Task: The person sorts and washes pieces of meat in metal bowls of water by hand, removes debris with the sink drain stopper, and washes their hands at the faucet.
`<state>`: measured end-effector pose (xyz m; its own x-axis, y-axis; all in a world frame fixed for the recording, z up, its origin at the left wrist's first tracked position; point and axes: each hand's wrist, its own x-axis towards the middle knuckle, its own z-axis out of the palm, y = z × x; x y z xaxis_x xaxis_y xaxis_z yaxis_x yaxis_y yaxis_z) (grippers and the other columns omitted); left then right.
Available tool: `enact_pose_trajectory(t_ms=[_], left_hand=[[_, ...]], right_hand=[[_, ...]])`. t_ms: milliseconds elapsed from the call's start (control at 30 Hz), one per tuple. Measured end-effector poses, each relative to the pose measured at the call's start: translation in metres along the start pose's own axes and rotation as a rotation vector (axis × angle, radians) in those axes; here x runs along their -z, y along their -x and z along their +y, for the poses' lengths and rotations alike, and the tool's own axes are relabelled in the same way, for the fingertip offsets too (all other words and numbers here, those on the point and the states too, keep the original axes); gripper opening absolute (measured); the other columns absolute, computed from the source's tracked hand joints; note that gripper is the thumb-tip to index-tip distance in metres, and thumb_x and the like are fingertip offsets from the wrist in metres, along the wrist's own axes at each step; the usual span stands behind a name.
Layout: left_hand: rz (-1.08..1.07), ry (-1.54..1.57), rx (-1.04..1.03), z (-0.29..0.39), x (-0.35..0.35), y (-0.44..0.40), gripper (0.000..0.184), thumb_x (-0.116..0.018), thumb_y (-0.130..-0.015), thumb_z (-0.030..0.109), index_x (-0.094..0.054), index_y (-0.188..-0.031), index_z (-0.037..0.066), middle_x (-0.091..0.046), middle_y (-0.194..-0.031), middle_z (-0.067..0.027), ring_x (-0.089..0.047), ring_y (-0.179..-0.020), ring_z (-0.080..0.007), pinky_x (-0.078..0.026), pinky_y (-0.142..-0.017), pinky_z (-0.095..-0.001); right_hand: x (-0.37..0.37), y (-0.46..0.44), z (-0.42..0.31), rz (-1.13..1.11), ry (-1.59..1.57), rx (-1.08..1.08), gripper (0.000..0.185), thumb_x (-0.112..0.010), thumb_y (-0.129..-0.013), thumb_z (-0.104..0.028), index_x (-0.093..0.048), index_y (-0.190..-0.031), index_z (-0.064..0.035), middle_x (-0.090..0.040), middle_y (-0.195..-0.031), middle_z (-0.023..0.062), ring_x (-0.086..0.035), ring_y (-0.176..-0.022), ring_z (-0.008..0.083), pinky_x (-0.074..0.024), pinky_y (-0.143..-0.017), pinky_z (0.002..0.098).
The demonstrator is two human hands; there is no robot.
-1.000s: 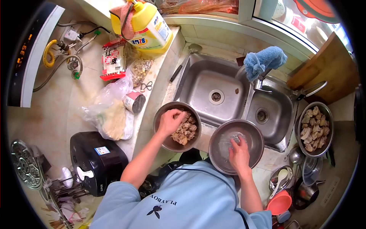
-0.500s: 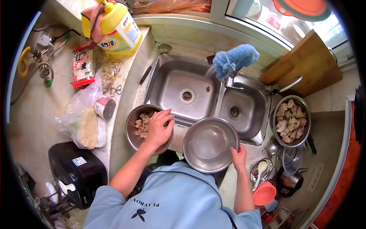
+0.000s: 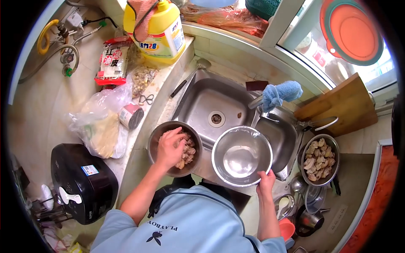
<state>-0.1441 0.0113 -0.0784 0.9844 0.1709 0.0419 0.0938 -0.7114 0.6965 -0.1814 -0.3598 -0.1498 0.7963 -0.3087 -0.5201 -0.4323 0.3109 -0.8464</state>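
Note:
My left hand (image 3: pixel 170 148) is over a steel bowl (image 3: pixel 155 137) at the sink's front left. Its fingers are apart, close to the meat pieces (image 3: pixel 188 152) in it; whether the fingertips touch them is hard to see. With my right hand (image 3: pixel 265 184) I grip the lower right rim of a shiny steel basin (image 3: pixel 241 158). No food shows in this basin, which is tilted over the front of the double sink (image 3: pixel 202 99). Its far side covers part of the smaller sink bowl.
A second bowl of meat pieces (image 3: pixel 321 162) stands right of the sink, near a ladle (image 3: pixel 298 184) and a wooden cutting board (image 3: pixel 339 107). A blue cloth (image 3: pixel 282 95) wraps the faucet. On the left are a yellow detergent jug (image 3: pixel 156 33), bagged food (image 3: pixel 103 133) and a black rice cooker (image 3: pixel 86 181).
My left hand has moved from the bowl's right rim to above the meat, fingers lower. The right-hand basin has tilted and shifted slightly. The camera view has also swung.

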Motion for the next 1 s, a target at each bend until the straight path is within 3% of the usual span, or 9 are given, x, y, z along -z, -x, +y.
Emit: enact_pose_trajectory(t_ms=[200,267,300,567,800,833,1000], left_hand=[[0.004,0.042,0.012,-0.003,0.0,-0.006,0.021,-0.063,-0.079,0.011,-0.068,-0.097,0.002,-0.06,-0.121,-0.0128,-0.053,-0.112,-0.0307,-0.041,-0.097,-0.038],[0.042,0.093,-0.012,-0.005,-0.004,-0.009,0.019,-0.064,-0.079,0.014,-0.068,-0.094,0.004,-0.061,-0.118,-0.0105,-0.054,-0.109,-0.0291,-0.041,-0.095,-0.0397],[0.042,0.098,-0.011,-0.004,-0.005,-0.011,0.019,-0.064,-0.079,0.014,-0.068,-0.094,0.004,-0.061,-0.118,-0.0105,-0.054,-0.109,-0.0291,-0.041,-0.095,-0.0397],[0.007,0.144,-0.056,0.012,-0.012,-0.036,0.021,-0.063,-0.08,0.011,-0.067,-0.098,0.002,-0.061,-0.119,-0.0129,-0.055,-0.11,-0.0303,-0.042,-0.096,-0.0371],[0.041,0.182,-0.028,0.013,-0.005,-0.032,0.02,-0.064,-0.08,0.009,-0.067,-0.098,0.003,-0.062,-0.118,-0.0117,-0.056,-0.109,-0.0289,-0.043,-0.095,-0.0361],[0.055,0.175,-0.02,0.014,-0.003,-0.03,0.019,-0.063,-0.08,0.008,-0.067,-0.098,0.003,-0.062,-0.117,-0.0118,-0.056,-0.11,-0.0281,-0.043,-0.095,-0.0355],[0.072,0.142,-0.003,0.012,0.006,-0.023,0.019,-0.062,-0.08,0.007,-0.067,-0.099,0.002,-0.062,-0.118,-0.0128,-0.056,-0.111,-0.0274,-0.043,-0.095,-0.0348]], right_hand=[[-0.034,-0.021,-0.03,0.033,0.043,0.073,0.022,-0.055,-0.072,0.007,-0.06,-0.092,0.0034,-0.063,-0.082,0.0057,-0.058,-0.07,0.0137,-0.0469,-0.063,0.026],[-0.045,-0.021,-0.037,0.052,0.1,-0.017,0.019,-0.054,-0.072,0.006,-0.058,-0.09,0.0008,-0.061,-0.079,0.0054,-0.056,-0.064,0.0142,-0.0458,-0.055,0.0268],[-0.05,-0.023,-0.036,0.074,0.081,0.015,0.017,-0.055,-0.072,0.005,-0.06,-0.087,0.0007,-0.059,-0.072,0.0043,-0.054,-0.054,0.0136,-0.0429,-0.042,0.0277],[-0.075,-0.035,-0.037,0.083,0.037,-0.234,0.016,-0.056,-0.073,0.0,-0.054,-0.089,-0.0041,-0.056,-0.07,0.0045,-0.048,-0.047,0.0138,-0.033,-0.034,0.0257],[-0.102,-0.046,-0.035,0.102,-0.089,-0.47,0.015,-0.055,-0.075,0.0,-0.047,-0.086,-0.0059,-0.05,-0.068,0.0051,-0.043,-0.045,0.0143,-0.0305,-0.034,0.0268],[-0.109,-0.042,-0.041,0.126,-0.126,-0.53,0.015,-0.057,-0.076,0.0,-0.046,-0.07,-0.0079,-0.044,-0.063,0.0022,-0.04,-0.047,0.0113,-0.0324,-0.036,0.0231],[-0.115,-0.063,-0.015,0.002,-0.321,-0.684,0.014,-0.053,-0.078,0.001,-0.045,-0.07,-0.0078,-0.045,-0.062,0.0012,-0.042,-0.047,0.0082,-0.0325,-0.034,0.017]])
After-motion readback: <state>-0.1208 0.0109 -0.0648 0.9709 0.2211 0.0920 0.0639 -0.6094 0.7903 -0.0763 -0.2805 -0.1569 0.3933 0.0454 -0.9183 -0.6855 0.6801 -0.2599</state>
